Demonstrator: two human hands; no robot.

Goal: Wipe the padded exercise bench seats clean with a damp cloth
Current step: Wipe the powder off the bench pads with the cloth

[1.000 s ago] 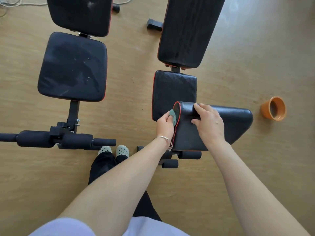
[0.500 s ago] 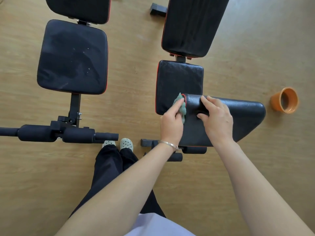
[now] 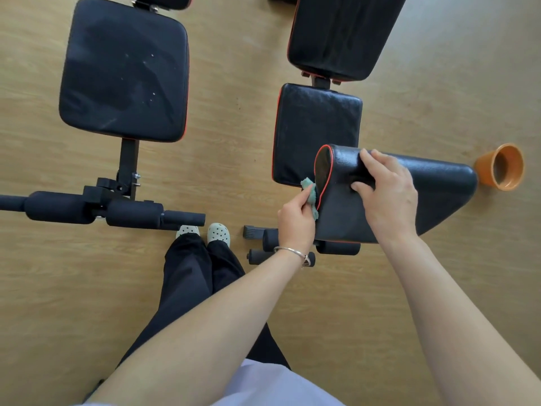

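Note:
Two black exercise benches stand on the wooden floor. The left bench seat (image 3: 124,71) shows white specks and smears. On the right bench, a seat pad (image 3: 316,127) lies below the long back pad (image 3: 342,33). A raised black arm pad with red piping (image 3: 433,194) sits across the near end of that bench. My left hand (image 3: 295,221) pinches a small green cloth (image 3: 311,193) against the pad's left end. My right hand (image 3: 386,194) grips the top of the same pad.
An orange cup (image 3: 502,167) stands on the floor just right of the arm pad. Foam leg rollers (image 3: 96,210) stick out sideways from the left bench's frame. My feet in pale clogs (image 3: 218,232) stand between the two benches.
The left hand with the cloth has slid down along the pad's left end. The right hand keeps its hold on the pad. The view has shifted slightly.

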